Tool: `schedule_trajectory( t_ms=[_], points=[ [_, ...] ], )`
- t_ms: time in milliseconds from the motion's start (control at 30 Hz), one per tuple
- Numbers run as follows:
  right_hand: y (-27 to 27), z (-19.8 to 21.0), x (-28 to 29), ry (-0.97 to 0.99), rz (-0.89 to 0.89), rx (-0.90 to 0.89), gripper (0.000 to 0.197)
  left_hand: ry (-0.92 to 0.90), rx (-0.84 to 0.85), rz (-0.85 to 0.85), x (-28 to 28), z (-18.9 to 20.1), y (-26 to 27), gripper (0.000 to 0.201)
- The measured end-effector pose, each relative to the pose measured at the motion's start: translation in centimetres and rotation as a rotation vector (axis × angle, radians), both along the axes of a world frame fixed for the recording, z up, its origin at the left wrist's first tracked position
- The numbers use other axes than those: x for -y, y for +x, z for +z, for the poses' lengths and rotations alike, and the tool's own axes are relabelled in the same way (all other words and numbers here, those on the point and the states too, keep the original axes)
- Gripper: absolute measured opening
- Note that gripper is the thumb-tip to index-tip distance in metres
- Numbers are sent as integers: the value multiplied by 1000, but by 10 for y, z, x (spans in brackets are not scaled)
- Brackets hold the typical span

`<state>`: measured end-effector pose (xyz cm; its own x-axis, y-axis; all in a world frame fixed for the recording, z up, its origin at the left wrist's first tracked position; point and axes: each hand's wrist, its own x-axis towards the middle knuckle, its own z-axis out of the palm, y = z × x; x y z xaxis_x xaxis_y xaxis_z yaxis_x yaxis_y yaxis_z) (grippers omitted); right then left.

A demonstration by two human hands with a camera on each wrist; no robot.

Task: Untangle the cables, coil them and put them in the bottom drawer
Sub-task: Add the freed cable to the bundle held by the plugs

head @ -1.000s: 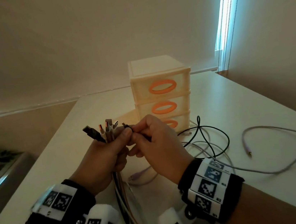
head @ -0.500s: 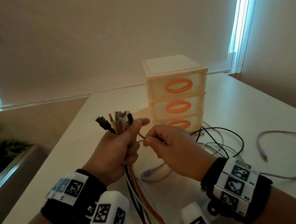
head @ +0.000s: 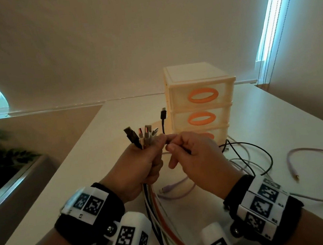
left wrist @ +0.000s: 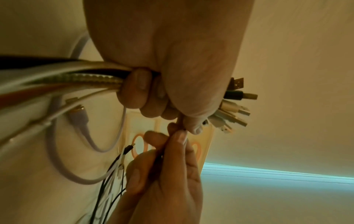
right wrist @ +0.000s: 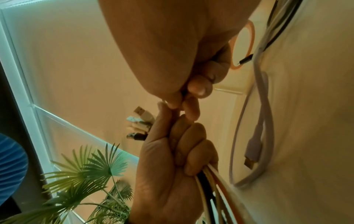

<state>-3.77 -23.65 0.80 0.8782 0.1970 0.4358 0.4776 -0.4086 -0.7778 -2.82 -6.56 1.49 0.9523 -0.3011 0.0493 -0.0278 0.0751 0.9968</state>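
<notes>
My left hand (head: 139,166) is closed around a bundle (head: 161,221) of cables, plug ends fanned out above my fist and the cords hanging down toward me over the edge of the surface (head: 98,151). My right hand (head: 194,159) meets it thumb to thumb, its fingers (left wrist: 178,145) pinching a thin black cable (head: 163,122) whose plug stands up just past my knuckles. I judge I am in the gathering step: bringing one more end level with the others so the lot can be coiled together. Next I should slide this end into my left grip, then draw out its slack, which I think runs into the loose black and white loops (head: 248,152) lying beyond my right hand, beside a lilac cable (head: 314,151). Those loops cross each other, so pulling slowly matters. Farthest off stands the drawer unit (head: 201,100); its bottom drawer (head: 219,135), half hidden by my hand, looks closed.
</notes>
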Motion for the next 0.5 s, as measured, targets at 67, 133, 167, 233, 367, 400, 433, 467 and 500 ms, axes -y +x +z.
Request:
schedule_trajectory(
  t_ms=[67,133,167,233,367,400,433,467,500],
  points=[
    [-3,2,-3,-30,32,-12,15,32,2,-18,-1,-1,-1,36],
    [-3,3,-3,-52,46,1,15,24,-2,-22,-2,0,-1,36],
    [-4,4,-2,-66,49,5,14,5,-5,-14,-3,1,0,36],
    [-3,6,3,-158,54,25,12,-68,-22,29,-5,3,1,39],
    [1,18,20,-435,83,25,16,-280,-45,118,-17,10,8,34],
    [2,20,24,-456,102,11,16,-318,-41,133,-21,11,9,34],
    [3,22,26,-460,122,4,16,-346,-37,144,-23,11,10,33],
    [3,21,27,-443,139,8,16,-364,-33,147,-24,11,11,33],
    [2,19,28,-406,149,14,16,-373,-29,141,-24,10,12,33]
  ],
)
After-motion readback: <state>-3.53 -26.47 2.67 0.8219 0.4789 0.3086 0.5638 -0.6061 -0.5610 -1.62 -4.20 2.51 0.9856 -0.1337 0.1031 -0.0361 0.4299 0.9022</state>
